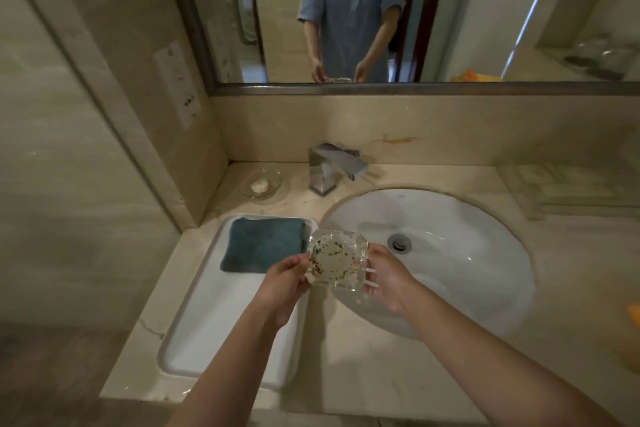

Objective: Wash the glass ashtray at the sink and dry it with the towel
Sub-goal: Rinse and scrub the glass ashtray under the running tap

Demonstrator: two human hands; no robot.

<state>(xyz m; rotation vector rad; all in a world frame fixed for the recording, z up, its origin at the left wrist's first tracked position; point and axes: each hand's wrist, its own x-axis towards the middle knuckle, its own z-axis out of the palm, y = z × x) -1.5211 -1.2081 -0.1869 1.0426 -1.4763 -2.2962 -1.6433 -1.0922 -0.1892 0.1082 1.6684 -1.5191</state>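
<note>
Glass ashtray (335,258): square, clear, thick-walled, floor speckled with dark residue; held tilted over the sink (485,218) left rim. Left hand (285,282) and right hand (384,279) pinch opposite sides; fingertips partly hidden behind glass. Folded teal towel (264,243), plush, lies on white tray (207,322). No legible writing

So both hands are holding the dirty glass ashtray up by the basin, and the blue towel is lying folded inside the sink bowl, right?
Not quite. The head view shows the blue towel lying on the white tray left of the sink, not in the bowl. The rest holds: the left hand and right hand hold the dirty glass ashtray up by the basin.
</note>
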